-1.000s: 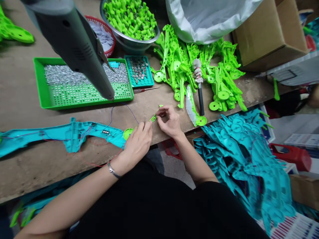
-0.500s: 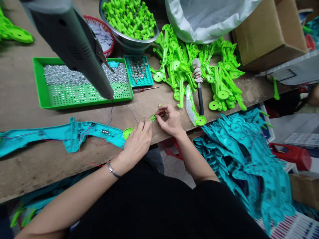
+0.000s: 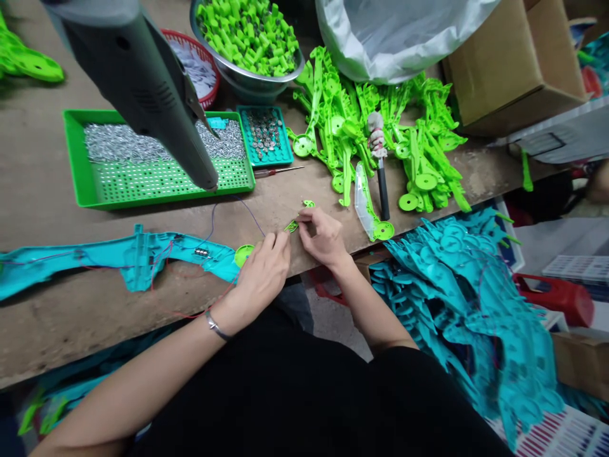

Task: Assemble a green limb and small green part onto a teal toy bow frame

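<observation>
My left hand (image 3: 266,263) is closed over a bright green plastic part (image 3: 243,254); the part's round end shows left of the hand and its narrow end past the fingertips. My right hand (image 3: 323,235) pinches at that narrow end, thumb and fingers close together; anything tiny between them is hidden. A long turquoise plastic shell (image 3: 162,254) with red and blue wires lies to the left, its right end running under my left hand. A blue wire (image 3: 250,212) loops over the table toward my left fingers.
A grey powered screwdriver (image 3: 176,108) hangs over a green basket (image 3: 162,202) of screws. Behind are a teal tray (image 3: 288,152), a metal bowl (image 3: 252,86) and a pile of green parts (image 3: 333,120). A black-handled tool (image 3: 383,190) lies right. Turquoise shells (image 3: 466,285) are stacked beside the table.
My right hand has shifted slightly down and left, and its fingers have drawn closer together, showing more of the green part's tip. My left hand stays in place.
</observation>
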A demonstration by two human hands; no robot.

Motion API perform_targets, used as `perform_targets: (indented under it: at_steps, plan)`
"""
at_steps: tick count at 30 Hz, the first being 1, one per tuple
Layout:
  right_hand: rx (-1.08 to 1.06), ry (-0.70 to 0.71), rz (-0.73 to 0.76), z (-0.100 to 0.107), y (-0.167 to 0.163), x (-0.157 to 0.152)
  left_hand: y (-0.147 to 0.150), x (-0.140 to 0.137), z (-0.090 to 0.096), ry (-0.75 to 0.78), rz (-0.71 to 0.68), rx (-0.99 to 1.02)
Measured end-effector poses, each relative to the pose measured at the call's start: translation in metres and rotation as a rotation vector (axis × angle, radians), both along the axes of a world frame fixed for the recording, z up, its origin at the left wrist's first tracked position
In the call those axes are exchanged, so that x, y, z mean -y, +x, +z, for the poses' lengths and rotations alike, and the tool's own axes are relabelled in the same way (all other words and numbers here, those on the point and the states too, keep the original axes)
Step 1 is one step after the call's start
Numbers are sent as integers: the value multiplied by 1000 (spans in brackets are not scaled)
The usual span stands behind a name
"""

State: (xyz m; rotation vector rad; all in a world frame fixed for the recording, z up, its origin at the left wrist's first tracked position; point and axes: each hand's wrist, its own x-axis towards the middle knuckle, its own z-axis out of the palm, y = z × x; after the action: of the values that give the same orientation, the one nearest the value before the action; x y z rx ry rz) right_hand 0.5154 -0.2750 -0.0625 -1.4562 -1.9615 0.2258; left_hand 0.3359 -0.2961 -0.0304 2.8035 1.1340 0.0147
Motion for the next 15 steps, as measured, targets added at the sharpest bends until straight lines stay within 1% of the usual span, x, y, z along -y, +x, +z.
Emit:
perform_targets:
  at_steps: [2,5,10,15]
  plan:
    - [-30,-4,-33,-1,0,0,0,0,0,4,-4,0]
    - [-69,28,-71,-2,0,0,-1,-1,-1,10,-4,8]
    - [-58,-12,-45,-1,2,1,-1,-2,0,-2,0,19]
    - [66,36,-36,-6,1,9,-2,-4,2,-25,1,22]
